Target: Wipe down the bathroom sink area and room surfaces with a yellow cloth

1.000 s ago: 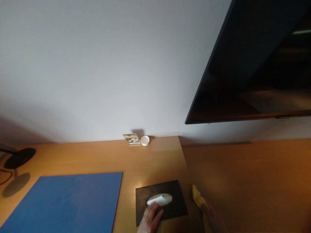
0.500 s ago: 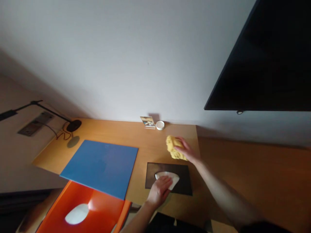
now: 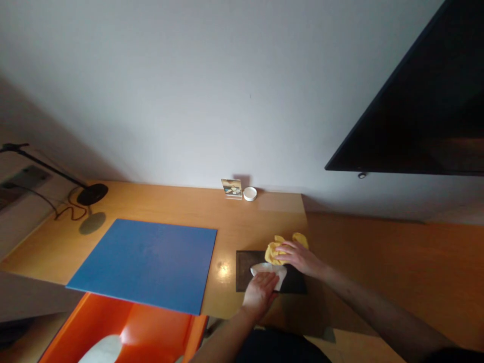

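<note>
A dark, flat tissue box sits near the front right of the desk, a white tissue sticking out of its top. Across this tissue lies my left hand, its fingers stretched out flat. My right hand has its fingers over a crumpled yellow cloth and presses it on the back right part of the box. The cloth covers that corner.
On the wooden desk lie a blue mat, a small picture stand, a white round dish and a black lamp base. An orange chair stands in front. A black screen hangs at right.
My right hand has brought the yellow cloth down and nearer, from above the desk onto the tissue box. My left hand stays on the tissue. The view has shifted a little.
</note>
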`<state>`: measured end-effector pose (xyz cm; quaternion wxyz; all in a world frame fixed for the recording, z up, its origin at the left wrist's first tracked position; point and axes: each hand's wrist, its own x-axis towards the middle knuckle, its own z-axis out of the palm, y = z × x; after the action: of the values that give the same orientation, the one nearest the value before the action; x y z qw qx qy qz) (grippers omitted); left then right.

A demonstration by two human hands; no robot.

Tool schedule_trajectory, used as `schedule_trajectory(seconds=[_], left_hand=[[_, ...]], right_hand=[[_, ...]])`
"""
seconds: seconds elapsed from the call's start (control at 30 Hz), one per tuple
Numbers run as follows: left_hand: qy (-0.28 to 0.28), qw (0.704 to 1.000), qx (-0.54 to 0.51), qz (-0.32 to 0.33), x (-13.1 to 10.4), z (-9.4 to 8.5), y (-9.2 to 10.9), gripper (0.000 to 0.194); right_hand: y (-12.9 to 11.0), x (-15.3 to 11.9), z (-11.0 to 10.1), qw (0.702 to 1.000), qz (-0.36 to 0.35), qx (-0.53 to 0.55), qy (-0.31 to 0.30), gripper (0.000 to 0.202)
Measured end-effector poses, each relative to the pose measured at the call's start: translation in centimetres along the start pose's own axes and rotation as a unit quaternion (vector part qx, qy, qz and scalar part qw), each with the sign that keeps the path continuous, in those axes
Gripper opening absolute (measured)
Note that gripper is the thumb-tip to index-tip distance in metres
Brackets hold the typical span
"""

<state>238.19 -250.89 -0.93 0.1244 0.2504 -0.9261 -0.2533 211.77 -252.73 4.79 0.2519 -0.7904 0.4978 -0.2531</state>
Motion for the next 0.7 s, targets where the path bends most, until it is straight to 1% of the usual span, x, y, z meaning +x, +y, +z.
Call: schedule_trajectory(seconds=[0.07,0.1,0.13,0.2,0.23,0.27,0.3,0.33,0.37,0.4,0.47,0.53,0.57,0.6,0.63,0.67,0.7], left_hand=[[-0.025,0.999,-0.012,-0.025,0.4,-0.8,0.5,0.062],[-0.034,0.999,-0.016,-0.038,0.7,-1.4,0.6,0.058],[-0.042,0.998,-0.018,-0.047,1.1,-2.1,0.7,0.047],[-0.053,0.997,-0.017,-0.048,2.3,-3.8,0.3,0.018],[-0.055,0.997,-0.017,-0.041,3.0,-4.7,-0.1,0.010],[-0.053,0.998,-0.019,-0.032,3.9,-5.5,-0.8,0.011],[-0.050,0.998,-0.023,-0.021,4.9,-6.3,-1.6,0.012],[-0.049,0.998,-0.029,-0.010,5.8,-6.9,-2.4,0.012],[-0.050,0.998,-0.038,-0.001,6.8,-7.4,-3.2,0.014],[-0.055,0.997,-0.048,0.008,7.6,-7.7,-3.9,0.015],[-0.074,0.994,-0.072,0.023,8.8,-8.0,-5.1,0.016],[-0.090,0.991,-0.091,0.026,9.4,-8.1,-5.6,0.013],[-0.093,0.991,-0.097,0.024,9.4,-8.0,-5.7,0.013],[-0.093,0.990,-0.102,0.019,9.4,-8.0,-5.8,0.013],[-0.092,0.990,-0.105,0.014,9.3,-8.0,-5.8,0.014],[-0.091,0.990,-0.109,0.010,9.2,-7.9,-5.9,0.015],[-0.093,0.989,-0.113,0.006,9.2,-7.9,-5.9,0.016]], right_hand=[[0.5,-5.4,-0.7,0.993,0.061,-0.103,0.004,0.040],[0.1,-8.3,-0.5,0.986,0.085,-0.146,-0.008,0.043],[-0.7,-11.1,0.0,0.979,0.105,-0.175,-0.023,0.045],[-3.5,-15.8,1.9,0.970,0.140,-0.192,-0.048,0.045],[-5.3,-17.3,3.2,0.968,0.157,-0.189,-0.051,0.045],[-7.2,-18.1,4.6,0.966,0.174,-0.185,-0.041,0.046],[-9.1,-18.0,6.1,0.964,0.188,-0.185,-0.018,0.047],[-10.8,-17.0,7.5,0.962,0.196,-0.190,0.011,0.049],[-12.4,-15.2,9.0,0.960,0.192,-0.197,0.041,0.050],[-13.7,-12.7,10.3,0.959,0.179,-0.206,0.070,0.050],[-15.3,-6.7,12.6,0.960,0.136,-0.220,0.104,0.044],[-16.0,-1.2,14.2,0.960,0.112,-0.231,0.110,0.036],[-16.0,0.7,14.7,0.960,0.108,-0.235,0.106,0.035],[-15.8,1.8,15.0,0.960,0.109,-0.239,0.101,0.034],[-15.4,2.0,15.2,0.959,0.113,-0.242,0.099,0.034],[-14.9,1.4,15.3,0.957,0.118,-0.244,0.102,0.035],[-14.3,0.2,15.2,0.955,0.124,-0.248,0.110,0.036]])
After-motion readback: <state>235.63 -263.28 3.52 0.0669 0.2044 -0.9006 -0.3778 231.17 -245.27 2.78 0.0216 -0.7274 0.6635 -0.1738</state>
